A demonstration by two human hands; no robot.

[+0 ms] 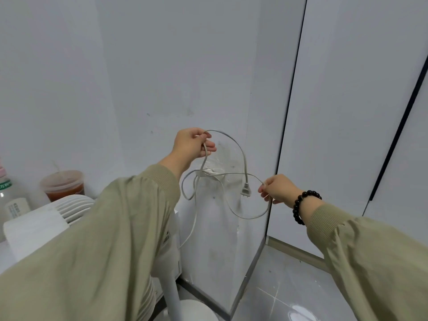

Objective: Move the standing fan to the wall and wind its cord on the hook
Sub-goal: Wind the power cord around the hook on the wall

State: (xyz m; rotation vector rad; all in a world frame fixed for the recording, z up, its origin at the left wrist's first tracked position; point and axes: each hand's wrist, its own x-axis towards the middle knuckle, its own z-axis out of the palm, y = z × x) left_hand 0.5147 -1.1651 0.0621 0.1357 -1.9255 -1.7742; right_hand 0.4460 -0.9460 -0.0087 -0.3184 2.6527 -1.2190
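Two hands hold the cord spread before the wall, so the winding step is in hand. At far left a bottle (pixel 9 198) and a lidded cup of reddish drink (pixel 62 185) stand behind the white head of the standing fan (pixel 46 218), whose pole (pixel 172 295) and round base (pixel 194 311) sit close to the wall corner, so the move looks done. The left hand (pixel 192 144) is raised, its fingers (pixel 209 149) and thumb pinching the cord (pixel 244 167) where it rises from the fan. Just below, the hook (pixel 209 172) sits on the wall, with cord seemingly draped over it. The plug (pixel 246 192) dangles free between the hands. The right hand (pixel 278 189), a bead bracelet (pixel 301 205) at its wrist, pinches a slack loop. Next, I judge, that slack must be lifted over the hook and kept taut so the turns already there do not slip off
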